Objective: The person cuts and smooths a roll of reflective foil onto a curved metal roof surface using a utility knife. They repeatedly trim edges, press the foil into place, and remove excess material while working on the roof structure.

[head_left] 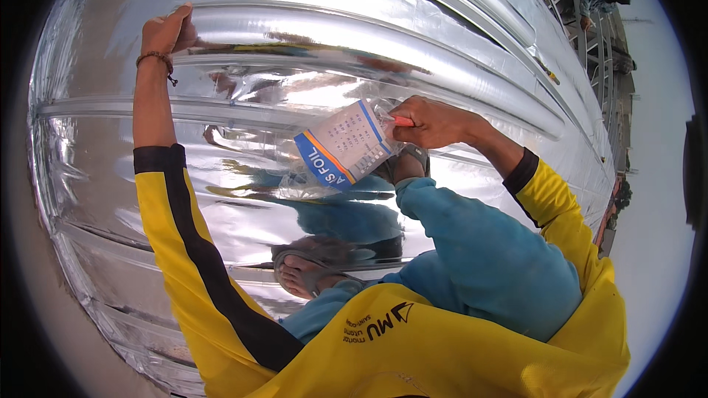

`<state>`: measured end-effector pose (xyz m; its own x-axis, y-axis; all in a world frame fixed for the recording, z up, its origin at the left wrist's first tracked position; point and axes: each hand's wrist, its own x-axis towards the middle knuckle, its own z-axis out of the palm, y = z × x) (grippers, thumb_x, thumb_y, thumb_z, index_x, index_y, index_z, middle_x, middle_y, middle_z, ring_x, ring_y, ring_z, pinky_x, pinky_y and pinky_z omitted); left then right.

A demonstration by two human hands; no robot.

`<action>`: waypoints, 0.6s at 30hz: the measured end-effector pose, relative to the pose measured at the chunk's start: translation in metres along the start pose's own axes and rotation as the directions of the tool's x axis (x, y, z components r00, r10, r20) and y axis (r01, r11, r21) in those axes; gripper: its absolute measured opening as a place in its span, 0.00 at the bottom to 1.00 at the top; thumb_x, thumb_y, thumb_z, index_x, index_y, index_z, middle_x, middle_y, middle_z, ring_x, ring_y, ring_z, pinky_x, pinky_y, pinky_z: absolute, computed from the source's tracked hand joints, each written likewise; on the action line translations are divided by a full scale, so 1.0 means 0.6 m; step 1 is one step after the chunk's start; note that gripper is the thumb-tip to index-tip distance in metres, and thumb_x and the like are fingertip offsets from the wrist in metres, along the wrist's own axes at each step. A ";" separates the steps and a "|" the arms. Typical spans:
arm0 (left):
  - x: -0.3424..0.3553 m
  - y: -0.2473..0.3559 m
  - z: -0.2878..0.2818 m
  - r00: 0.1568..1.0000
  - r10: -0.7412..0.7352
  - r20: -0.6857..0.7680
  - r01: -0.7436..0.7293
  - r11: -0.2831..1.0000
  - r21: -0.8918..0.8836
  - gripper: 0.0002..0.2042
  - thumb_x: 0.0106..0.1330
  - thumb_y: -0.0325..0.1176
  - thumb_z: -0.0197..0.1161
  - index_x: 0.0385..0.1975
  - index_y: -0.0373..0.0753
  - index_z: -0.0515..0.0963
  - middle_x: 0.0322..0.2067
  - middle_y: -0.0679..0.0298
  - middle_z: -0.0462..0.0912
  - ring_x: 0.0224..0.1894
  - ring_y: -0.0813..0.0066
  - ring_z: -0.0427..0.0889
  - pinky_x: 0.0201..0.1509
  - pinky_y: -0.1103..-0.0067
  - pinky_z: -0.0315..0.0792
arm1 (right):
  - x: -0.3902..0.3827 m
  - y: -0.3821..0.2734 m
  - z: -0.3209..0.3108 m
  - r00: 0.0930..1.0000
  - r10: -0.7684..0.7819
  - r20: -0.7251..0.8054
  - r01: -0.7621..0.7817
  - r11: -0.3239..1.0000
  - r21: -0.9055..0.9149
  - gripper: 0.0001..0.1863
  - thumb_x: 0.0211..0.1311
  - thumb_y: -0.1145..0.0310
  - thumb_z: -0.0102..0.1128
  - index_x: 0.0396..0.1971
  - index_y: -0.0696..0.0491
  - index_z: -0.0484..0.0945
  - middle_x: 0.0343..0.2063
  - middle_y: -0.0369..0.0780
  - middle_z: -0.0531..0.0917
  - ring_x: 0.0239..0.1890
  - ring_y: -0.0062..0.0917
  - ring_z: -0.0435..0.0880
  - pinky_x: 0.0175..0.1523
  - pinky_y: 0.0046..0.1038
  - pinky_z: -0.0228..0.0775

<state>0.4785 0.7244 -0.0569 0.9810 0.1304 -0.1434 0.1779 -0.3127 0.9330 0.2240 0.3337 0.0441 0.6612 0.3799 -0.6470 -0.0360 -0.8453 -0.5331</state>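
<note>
My left hand (168, 31) is closed at the left end of a long roll of silver foil (310, 29), its fingers curled in against the end. The roll lies across the shiny foil sheet (243, 210) in front of me. My right hand (436, 122) is closed on a small red-orange object (403, 121), only part of which shows, so I cannot tell its kind. Bunched at the same hand is a clear plastic wrapper (302, 186). A white, blue and orange printed label (345, 144) hangs with the wrapper, tilted over the foil.
Metal battens (96, 107) run in rows across the foil. My sandalled feet (302, 274) rest on it, knees bent. At the far right another person (594, 0) is among the bare metal trusses (601, 66). Foil edges drop away at the left (44, 199).
</note>
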 end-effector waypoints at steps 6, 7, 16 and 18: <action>0.136 -0.102 -0.080 0.999 -0.023 -0.028 0.030 0.968 0.251 0.39 0.53 0.61 0.72 0.44 0.22 0.83 0.42 0.48 0.86 0.46 0.63 0.85 0.53 0.74 0.75 | -0.387 0.206 -0.079 0.599 0.630 -0.494 -0.489 0.777 0.397 0.19 0.68 0.55 0.56 0.22 0.53 0.74 0.14 0.28 0.69 0.15 0.13 0.65 0.20 0.25 0.56; 0.160 -0.127 -0.083 0.998 0.027 -0.062 -0.005 0.945 0.328 0.42 0.53 0.64 0.70 0.47 0.20 0.82 0.45 0.44 0.85 0.50 0.60 0.85 0.56 0.72 0.74 | -0.486 0.237 -0.078 0.367 0.816 -0.446 -0.692 0.560 0.455 0.17 0.65 0.56 0.58 0.21 0.52 0.75 0.12 0.28 0.67 0.12 0.13 0.64 0.17 0.25 0.54; 0.201 -0.170 -0.056 0.998 0.065 -0.007 -0.055 0.891 0.450 0.50 0.53 0.73 0.62 0.53 0.21 0.80 0.49 0.42 0.85 0.56 0.52 0.83 0.62 0.69 0.71 | -1.090 0.201 0.231 -0.665 0.647 -0.374 -0.739 -0.496 0.455 0.10 0.61 0.66 0.59 0.40 0.50 0.72 0.34 0.36 0.76 0.33 0.26 0.75 0.37 0.29 0.65; 0.214 -0.181 -0.051 0.991 0.105 -0.080 -0.045 0.840 0.541 0.49 0.54 0.73 0.62 0.53 0.23 0.81 0.49 0.43 0.85 0.55 0.53 0.83 0.62 0.69 0.71 | -1.064 0.210 0.242 -0.599 0.615 -0.513 -0.798 -0.402 0.450 0.15 0.60 0.69 0.60 0.46 0.50 0.72 0.41 0.38 0.78 0.40 0.28 0.77 0.44 0.30 0.67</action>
<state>0.5828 0.8040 -0.1662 0.9850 0.1714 -0.0182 0.1466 -0.7772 0.6120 -0.3114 0.0392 0.3113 -0.0337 -0.9401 0.3392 -0.8500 0.2054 0.4850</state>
